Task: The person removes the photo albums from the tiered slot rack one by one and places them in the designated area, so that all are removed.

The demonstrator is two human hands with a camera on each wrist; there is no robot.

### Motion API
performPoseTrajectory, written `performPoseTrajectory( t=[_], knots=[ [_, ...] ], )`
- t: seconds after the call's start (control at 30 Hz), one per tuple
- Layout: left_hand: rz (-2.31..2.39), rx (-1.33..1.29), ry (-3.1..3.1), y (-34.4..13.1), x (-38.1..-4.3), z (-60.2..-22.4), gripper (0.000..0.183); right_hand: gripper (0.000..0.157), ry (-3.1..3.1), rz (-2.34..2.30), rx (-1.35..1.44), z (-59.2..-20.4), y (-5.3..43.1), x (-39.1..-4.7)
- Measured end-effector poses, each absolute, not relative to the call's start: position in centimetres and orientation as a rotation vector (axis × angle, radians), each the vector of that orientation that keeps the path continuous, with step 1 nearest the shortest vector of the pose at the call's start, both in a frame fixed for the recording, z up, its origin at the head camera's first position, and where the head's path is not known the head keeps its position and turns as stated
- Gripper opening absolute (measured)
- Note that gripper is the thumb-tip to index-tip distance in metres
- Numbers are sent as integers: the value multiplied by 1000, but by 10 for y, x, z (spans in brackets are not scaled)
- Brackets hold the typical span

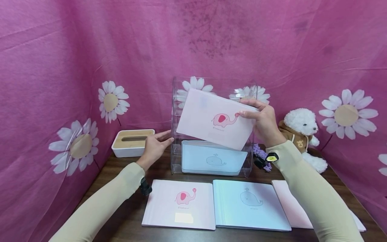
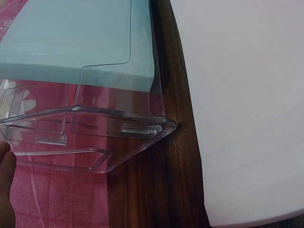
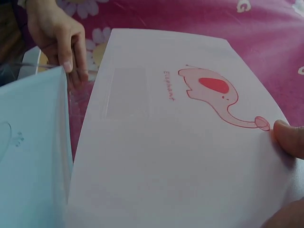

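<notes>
My right hand [image 1: 262, 116] pinches a pink folder with an elephant drawing [image 1: 205, 114] by its upper right edge, thumb on the front. The folder hangs tilted before the upper part of a clear acrylic rack [image 1: 173, 164]. Low in that rack leans a light blue whale folder [image 1: 196, 161], just under the pink one. My left hand [image 1: 155, 148] rests its extended fingers against the rack's left side. In the left wrist view only a bit of its fingers [image 2: 5, 185] shows beside the clear rack [image 2: 95, 114]. The right wrist view shows the thumb [image 3: 290, 137] on the elephant folder [image 3: 156, 156].
In front of the rack lie a pink elephant folder [image 1: 163, 208], a blue whale folder [image 1: 251, 215] and another pink folder [image 1: 290, 201], partly under my right arm. A white tissue box [image 1: 127, 153] stands left; a white teddy bear [image 1: 300, 122] and purple flowers [image 1: 259, 153] are right.
</notes>
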State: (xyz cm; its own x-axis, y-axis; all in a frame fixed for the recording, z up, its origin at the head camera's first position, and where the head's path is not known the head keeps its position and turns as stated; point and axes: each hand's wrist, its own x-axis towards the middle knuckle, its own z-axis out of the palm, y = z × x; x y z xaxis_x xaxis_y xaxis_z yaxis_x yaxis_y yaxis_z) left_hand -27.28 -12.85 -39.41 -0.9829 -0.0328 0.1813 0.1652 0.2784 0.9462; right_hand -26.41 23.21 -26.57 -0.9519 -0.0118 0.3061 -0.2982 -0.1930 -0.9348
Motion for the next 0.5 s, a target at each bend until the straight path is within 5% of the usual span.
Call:
performPoseTrajectory(
  t=[0.5],
  knots=[
    [-1771,-128,-2355,-128,-273,-394,42,31,-1859,2460,369,-279,230,-243]
  ],
)
